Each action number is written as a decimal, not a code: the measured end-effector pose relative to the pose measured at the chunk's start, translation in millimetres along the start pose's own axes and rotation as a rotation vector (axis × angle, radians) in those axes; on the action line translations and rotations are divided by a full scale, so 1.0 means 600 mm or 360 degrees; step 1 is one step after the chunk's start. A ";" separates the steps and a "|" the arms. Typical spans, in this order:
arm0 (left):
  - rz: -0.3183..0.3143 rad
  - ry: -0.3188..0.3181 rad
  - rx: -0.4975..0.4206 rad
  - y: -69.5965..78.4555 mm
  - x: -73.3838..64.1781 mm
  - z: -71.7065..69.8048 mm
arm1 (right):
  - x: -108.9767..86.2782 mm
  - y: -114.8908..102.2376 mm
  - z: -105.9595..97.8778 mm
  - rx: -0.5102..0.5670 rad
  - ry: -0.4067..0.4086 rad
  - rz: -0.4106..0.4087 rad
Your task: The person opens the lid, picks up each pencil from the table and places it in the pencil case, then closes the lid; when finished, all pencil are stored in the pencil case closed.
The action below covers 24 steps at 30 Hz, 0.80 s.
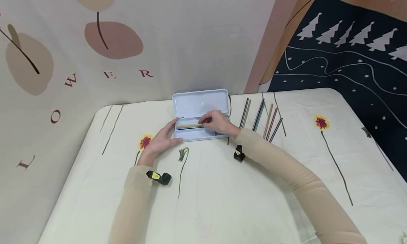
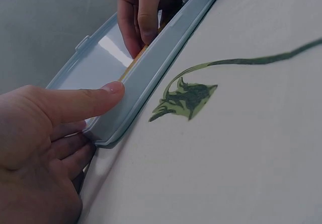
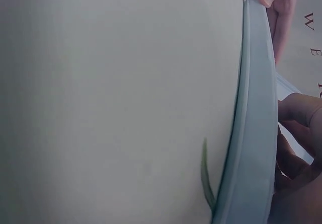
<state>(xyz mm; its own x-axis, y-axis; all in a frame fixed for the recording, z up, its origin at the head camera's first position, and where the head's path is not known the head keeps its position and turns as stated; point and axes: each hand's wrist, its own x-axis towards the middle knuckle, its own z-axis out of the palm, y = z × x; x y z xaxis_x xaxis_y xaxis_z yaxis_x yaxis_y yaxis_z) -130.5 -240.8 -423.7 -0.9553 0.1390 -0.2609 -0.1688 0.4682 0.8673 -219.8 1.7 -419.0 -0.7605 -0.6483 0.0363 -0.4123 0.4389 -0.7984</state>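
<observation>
A light blue pencil case [image 1: 197,135] lies on the cloth with its lid [image 1: 201,103] raised at the back. My left hand [image 1: 161,141] grips its left end, the thumb [image 2: 88,103] on the front rim and the other fingers by the end wall. Over the case's inside, my right hand [image 1: 218,122] pinches a yellow pencil [image 1: 189,126], which lies lengthwise in the back part of the case. A darker pencil shows just in front of it. In the right wrist view the case's front wall [image 3: 254,108] hides the pencil, and only the curled fingers [image 3: 297,110] show beyond it.
Several loose pencils lie right of the case, among them a red pencil [image 1: 272,124], a tan pencil [image 1: 268,121] and a dark one [image 1: 244,113]. The cloth [image 1: 203,201] has printed flowers. A printed curtain [image 1: 203,42] hangs right behind the case.
</observation>
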 end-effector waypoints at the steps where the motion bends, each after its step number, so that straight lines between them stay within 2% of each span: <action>1: 0.0002 -0.0001 -0.0002 0.000 0.000 0.000 | 0.000 0.000 0.001 0.0002 -0.0002 0.0004; 8: 0.0005 0.0003 0.0009 -0.001 -0.001 -0.001 | -0.002 0.001 0.000 0.0031 0.0017 0.0030; 24: 0.0019 0.0009 -0.0022 -0.002 0.000 -0.001 | -0.030 0.009 -0.030 0.0143 0.0082 -0.0055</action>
<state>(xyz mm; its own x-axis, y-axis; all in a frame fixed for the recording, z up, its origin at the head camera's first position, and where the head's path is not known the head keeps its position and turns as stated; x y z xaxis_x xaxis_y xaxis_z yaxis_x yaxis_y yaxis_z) -130.3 -242.0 -424.3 -0.9586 0.1398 -0.2480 -0.1605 0.4541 0.8764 -217.3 26.9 -413.5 -0.7724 -0.6282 0.0935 -0.3936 0.3580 -0.8467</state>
